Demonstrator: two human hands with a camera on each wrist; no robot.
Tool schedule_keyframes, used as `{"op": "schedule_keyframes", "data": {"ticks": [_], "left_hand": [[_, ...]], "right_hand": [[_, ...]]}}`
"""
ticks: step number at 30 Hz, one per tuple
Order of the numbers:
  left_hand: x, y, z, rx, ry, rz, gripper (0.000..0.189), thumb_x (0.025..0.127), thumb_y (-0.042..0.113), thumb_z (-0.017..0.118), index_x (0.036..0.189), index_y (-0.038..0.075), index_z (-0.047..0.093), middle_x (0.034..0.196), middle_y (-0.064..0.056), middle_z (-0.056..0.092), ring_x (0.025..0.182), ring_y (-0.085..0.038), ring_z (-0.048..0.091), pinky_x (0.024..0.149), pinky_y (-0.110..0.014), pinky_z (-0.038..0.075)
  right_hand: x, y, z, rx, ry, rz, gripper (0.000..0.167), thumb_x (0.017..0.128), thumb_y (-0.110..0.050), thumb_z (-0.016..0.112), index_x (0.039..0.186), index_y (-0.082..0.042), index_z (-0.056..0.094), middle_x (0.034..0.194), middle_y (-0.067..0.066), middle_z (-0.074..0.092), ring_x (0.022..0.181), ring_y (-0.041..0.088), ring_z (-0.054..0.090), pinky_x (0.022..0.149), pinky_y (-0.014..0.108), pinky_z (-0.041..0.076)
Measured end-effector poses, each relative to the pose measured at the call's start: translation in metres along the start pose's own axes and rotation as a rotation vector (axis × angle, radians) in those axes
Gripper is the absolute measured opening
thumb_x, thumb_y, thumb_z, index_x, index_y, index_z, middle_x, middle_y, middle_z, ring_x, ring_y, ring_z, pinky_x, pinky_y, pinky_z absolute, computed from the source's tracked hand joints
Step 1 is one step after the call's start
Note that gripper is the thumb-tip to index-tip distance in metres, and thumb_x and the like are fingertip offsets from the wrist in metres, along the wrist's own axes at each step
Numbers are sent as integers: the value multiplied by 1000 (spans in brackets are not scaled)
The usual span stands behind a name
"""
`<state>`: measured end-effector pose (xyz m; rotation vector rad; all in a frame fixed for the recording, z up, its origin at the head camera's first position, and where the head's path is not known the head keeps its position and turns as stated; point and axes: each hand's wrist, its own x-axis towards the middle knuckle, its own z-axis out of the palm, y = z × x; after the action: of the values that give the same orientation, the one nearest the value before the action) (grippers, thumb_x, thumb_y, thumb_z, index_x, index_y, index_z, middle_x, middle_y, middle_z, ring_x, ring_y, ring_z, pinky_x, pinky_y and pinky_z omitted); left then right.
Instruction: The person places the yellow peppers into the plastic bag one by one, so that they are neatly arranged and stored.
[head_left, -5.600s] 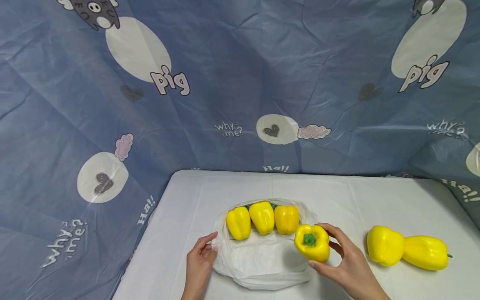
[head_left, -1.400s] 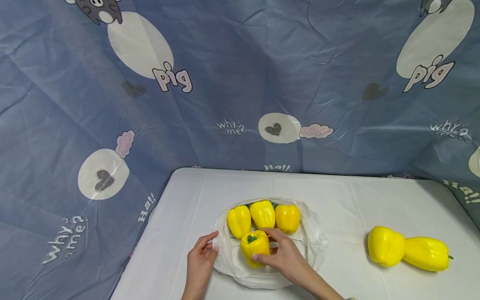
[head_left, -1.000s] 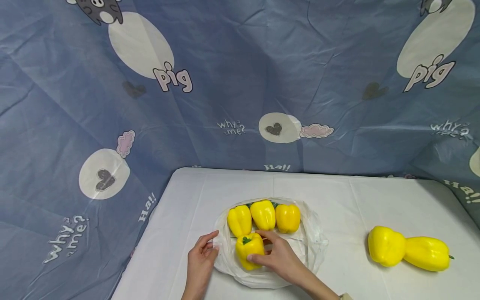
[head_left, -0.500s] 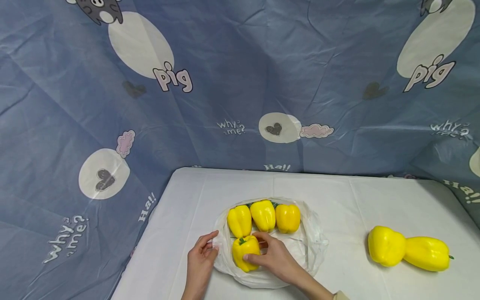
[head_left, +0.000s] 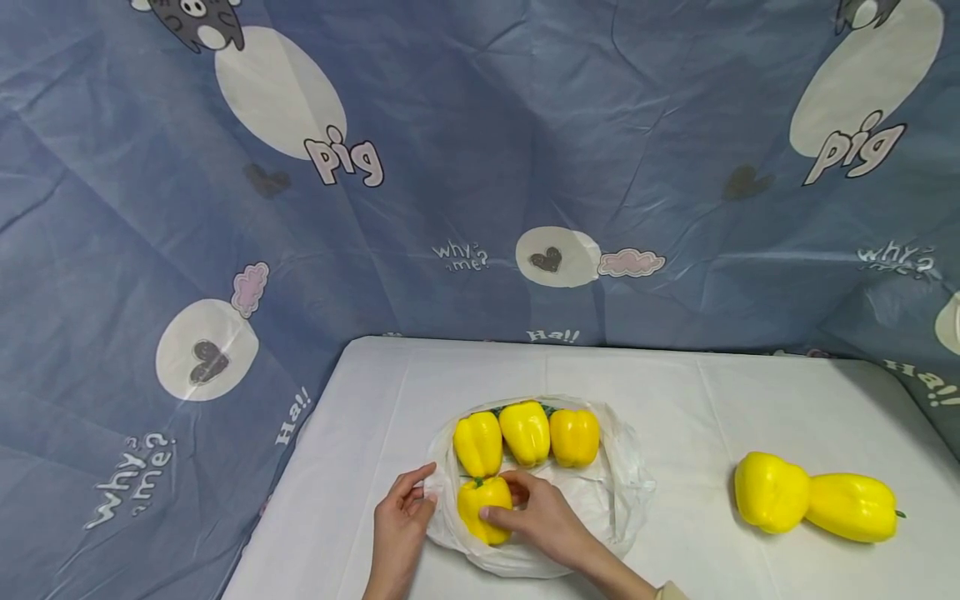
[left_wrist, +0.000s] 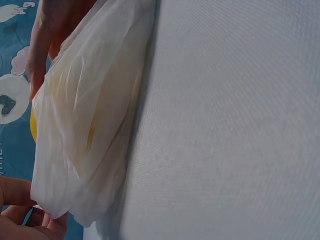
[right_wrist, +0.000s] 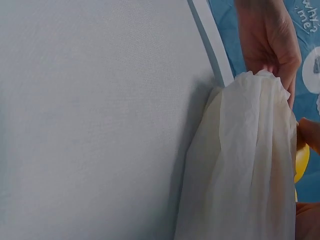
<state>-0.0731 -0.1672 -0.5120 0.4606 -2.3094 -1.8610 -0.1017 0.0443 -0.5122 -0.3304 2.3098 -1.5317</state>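
Note:
A white plastic bag (head_left: 628, 475) lies spread on the table with its mouth facing up. At its left rim, my left hand (head_left: 403, 521) pinches the plastic between thumb and fingers. My right hand (head_left: 551, 521) reaches inside and grips a yellow bell pepper (head_left: 480, 508), green stem toward the back, at the bag's front left. Behind it a row of yellow peppers sits in the bag: a left one (head_left: 477, 444), a middle one (head_left: 525, 433) and a right one (head_left: 574, 437). In the left wrist view the bag's wall (left_wrist: 95, 110) hides most of the contents.
To the right on the white table (head_left: 675, 400), two more yellow peppers touch end to end: a rounder one (head_left: 771, 492) and a longer one (head_left: 853, 507) with its stem pointing right. A blue printed cloth (head_left: 450, 167) hangs behind and left of the table.
My right hand has carried the pepper from beyond the bag's right rim into the bag, then leftward to its front left. My left hand has kept its hold on the rim.

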Motion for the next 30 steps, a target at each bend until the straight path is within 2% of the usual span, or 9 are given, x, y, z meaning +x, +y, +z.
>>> {"op": "schedule_keyframes", "data": {"ticks": [5,12,18,30], "left_hand": [[0,-1,-1,-19,-1,-8,44,83,-14,60,120,7,69,108,-10,62,85,-17,52,70,-18,47],[0,-1,0,-7,6,19,43,83,-14,61,120,6,69,107,-10,63,83,-17,54,69,-19,47],[-1,1,-1,2,7,1,43,83,-13,61,121,7,69,107,-10,62,82,-16,51,67,-19,45],[0,0,-1,-8,8,-4,42,83,-13,60,120,7,69,108,-10,62,83,-17,52,68,-19,46]], "right_hand": [[1,-2,3,22,-9,36,61,82,-47,76,123,-4,63,99,0,64,89,17,55,75,33,47],[1,-4,5,1,-9,70,64,82,-51,74,125,-5,62,102,2,65,90,18,57,74,37,49],[0,-4,3,1,0,58,64,81,-49,75,126,-5,61,112,3,64,93,17,59,76,36,50],[-4,-4,-2,28,15,36,61,80,-41,78,127,-5,60,113,1,64,92,16,62,76,33,51]]}}
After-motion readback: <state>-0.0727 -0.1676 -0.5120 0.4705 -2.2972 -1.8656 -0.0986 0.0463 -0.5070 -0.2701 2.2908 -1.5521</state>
